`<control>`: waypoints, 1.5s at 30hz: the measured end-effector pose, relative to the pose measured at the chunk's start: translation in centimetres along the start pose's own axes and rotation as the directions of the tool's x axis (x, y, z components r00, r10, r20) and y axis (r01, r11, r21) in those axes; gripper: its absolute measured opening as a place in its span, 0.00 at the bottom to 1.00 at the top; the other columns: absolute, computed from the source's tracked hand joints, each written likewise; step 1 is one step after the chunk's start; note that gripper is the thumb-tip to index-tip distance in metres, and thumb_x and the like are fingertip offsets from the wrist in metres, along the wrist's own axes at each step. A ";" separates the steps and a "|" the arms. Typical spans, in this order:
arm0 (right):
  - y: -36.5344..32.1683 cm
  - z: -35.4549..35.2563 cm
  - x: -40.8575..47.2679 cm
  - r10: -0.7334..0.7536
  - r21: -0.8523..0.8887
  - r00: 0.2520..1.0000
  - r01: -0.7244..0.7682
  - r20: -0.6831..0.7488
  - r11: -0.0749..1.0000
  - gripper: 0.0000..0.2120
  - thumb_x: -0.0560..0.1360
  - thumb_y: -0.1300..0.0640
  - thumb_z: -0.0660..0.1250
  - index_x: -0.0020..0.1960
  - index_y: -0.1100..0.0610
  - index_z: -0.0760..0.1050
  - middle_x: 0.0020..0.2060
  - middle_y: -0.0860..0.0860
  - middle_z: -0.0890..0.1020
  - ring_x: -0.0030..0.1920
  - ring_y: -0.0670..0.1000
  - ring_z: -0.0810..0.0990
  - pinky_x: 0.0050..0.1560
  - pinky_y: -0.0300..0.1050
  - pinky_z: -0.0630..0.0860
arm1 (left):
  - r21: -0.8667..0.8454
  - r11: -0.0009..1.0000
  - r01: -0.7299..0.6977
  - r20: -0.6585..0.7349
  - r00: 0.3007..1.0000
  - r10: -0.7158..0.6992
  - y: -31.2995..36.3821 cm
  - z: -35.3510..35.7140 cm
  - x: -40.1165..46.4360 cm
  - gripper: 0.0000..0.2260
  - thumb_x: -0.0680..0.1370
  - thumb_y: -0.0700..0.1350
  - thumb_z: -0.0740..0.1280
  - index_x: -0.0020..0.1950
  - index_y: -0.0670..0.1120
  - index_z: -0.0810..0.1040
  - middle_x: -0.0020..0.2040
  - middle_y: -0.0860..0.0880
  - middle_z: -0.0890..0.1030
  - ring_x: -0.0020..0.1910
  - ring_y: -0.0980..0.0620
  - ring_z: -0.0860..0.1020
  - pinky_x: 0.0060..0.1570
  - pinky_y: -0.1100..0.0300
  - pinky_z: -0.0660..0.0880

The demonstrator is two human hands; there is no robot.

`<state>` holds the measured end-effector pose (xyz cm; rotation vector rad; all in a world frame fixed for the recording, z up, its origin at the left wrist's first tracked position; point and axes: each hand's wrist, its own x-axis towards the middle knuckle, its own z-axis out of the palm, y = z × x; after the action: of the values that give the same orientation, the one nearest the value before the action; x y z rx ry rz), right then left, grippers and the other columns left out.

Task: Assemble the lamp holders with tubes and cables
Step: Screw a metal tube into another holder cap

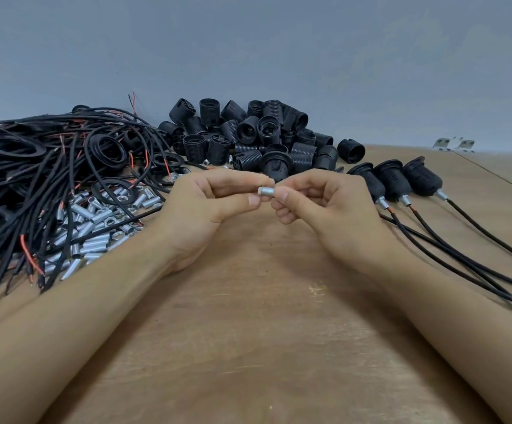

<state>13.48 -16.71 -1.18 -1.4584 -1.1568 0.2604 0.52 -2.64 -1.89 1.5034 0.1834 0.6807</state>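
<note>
A short silver metal tube (266, 191) is held above the wooden table (248, 316) between both hands. My left hand (215, 203) pinches its left end with thumb and fingertips. My right hand (315, 206) pinches its right end, fingers curled. A pile of black lamp holders (257, 139) lies just behind the hands. Loose silver tubes and nuts (95, 228) lie at the left, beside a tangle of black cables (43, 166) with red wire ends and black rings.
Three assembled lamp holders (398, 182) with tubes and cables lie in a row at the right, their black cables (462, 258) running toward the near right edge. Small metal brackets (453, 144) sit far right by the grey wall.
</note>
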 end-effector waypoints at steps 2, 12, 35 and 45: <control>0.2 0.1 0.1 0.039 0.060 0.999 -0.039 -0.009 0.997 0.03 0.77 0.64 0.70 0.48 0.62 0.83 0.37 0.55 0.85 0.38 0.49 0.85 0.41 0.39 0.81 | -0.043 0.999 -0.024 0.023 0.999 0.025 0.2 0.0 0.0 0.12 0.73 0.28 0.68 0.52 0.38 0.84 0.54 0.40 0.85 0.58 0.44 0.82 0.61 0.53 0.77; 0.9 0.1 0.5 0.099 0.177 0.994 -0.090 -0.044 0.980 0.03 0.76 0.65 0.70 0.46 0.60 0.83 0.36 0.55 0.85 0.37 0.50 0.84 0.40 0.40 0.80 | 0.127 0.973 -0.193 0.034 0.981 0.191 0.5 -0.3 0.0 0.21 0.74 0.42 0.66 0.67 0.46 0.75 0.48 0.45 0.86 0.57 0.47 0.82 0.58 0.54 0.76; 0.8 0.0 0.5 0.123 0.219 0.992 -0.114 -0.031 0.969 0.03 0.76 0.64 0.70 0.46 0.60 0.83 0.36 0.56 0.85 0.37 0.50 0.84 0.40 0.39 0.80 | 0.215 0.976 -0.029 0.022 0.999 0.025 0.5 0.2 -0.1 0.24 0.76 0.63 0.58 0.63 0.49 0.78 0.58 0.49 0.84 0.61 0.52 0.80 0.58 0.51 0.75; 1.6 -1.3 1.2 0.250 0.197 0.895 -0.188 -0.370 0.962 0.03 0.77 0.64 0.68 0.46 0.60 0.80 0.35 0.53 0.83 0.36 0.49 0.80 0.37 0.38 0.78 | 0.921 0.380 -0.090 -0.020 0.961 0.275 -0.6 -1.9 0.3 0.15 0.78 0.45 0.68 0.65 0.47 0.78 0.62 0.50 0.79 0.64 0.47 0.70 0.66 0.57 0.64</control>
<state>15.75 -16.33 -1.68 -1.4214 -0.6323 0.1970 -0.05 -0.86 -2.57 2.5930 0.6201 0.9661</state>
